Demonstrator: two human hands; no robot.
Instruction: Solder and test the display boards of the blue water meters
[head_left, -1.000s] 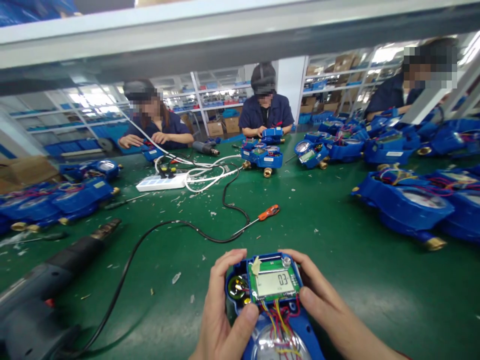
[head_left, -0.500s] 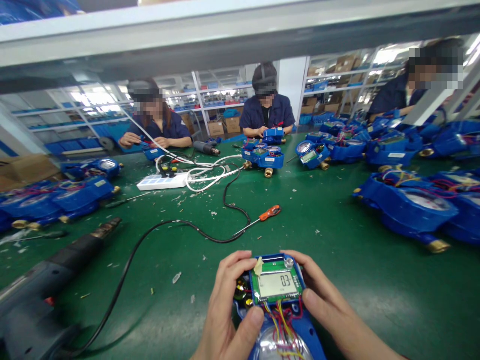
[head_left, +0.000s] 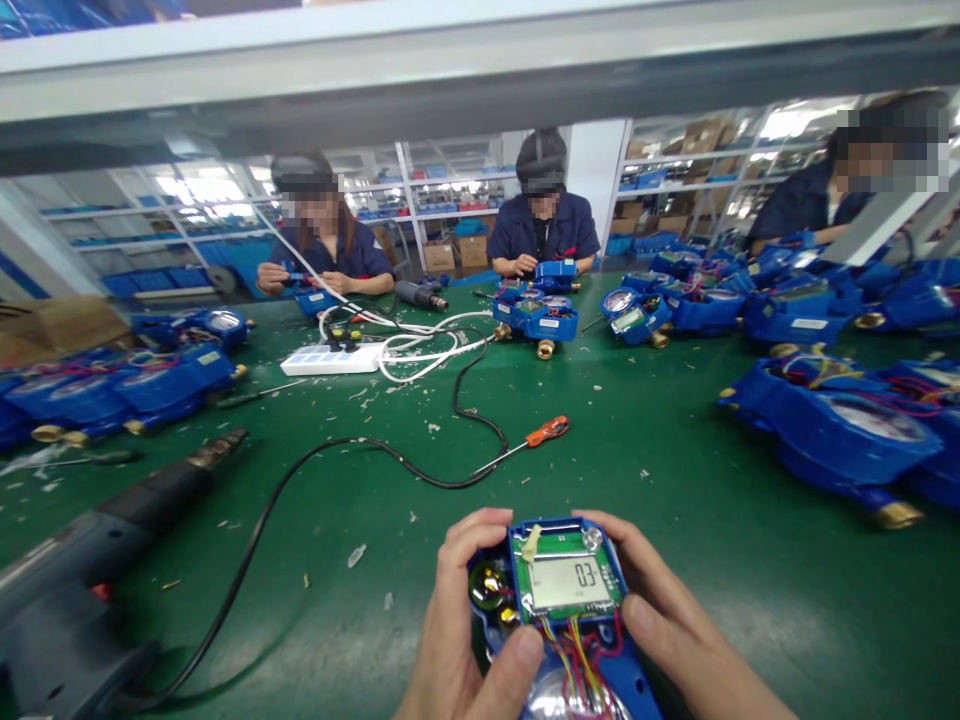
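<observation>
Both my hands hold a blue water meter (head_left: pixel 637 690) low in the picture, its case open at the top. My left hand (head_left: pixel 457 620) wraps its left side, thumb on the front by the wires. My right hand (head_left: pixel 675 610) grips the right side, fingers behind the upper edge. Between them a green circuit board carries a small display (head_left: pixel 570 582) that reads 0.3, with a bit of yellowish tape at its upper left. Red and yellow wires (head_left: pixel 574 650) run from the board down over the round clear dial, which the lower picture edge cuts off.
An orange-handled screwdriver (head_left: pixel 549 431) lies ahead, its shaft across a black cable (head_left: pixel 405 465). At left rests a heat gun (head_left: pixel 127 540); beyond is a white power strip (head_left: pixel 330 360). Several blue meters (head_left: pixel 832 425) crowd the right; more (head_left: pixel 176 380) sit left. Three co-workers sit across the green table (head_left: pixel 337 530).
The view has shifted slightly. The meter sits a little lower and further right in the picture, and more of its left compartment shows. Both hands keep their hold.
</observation>
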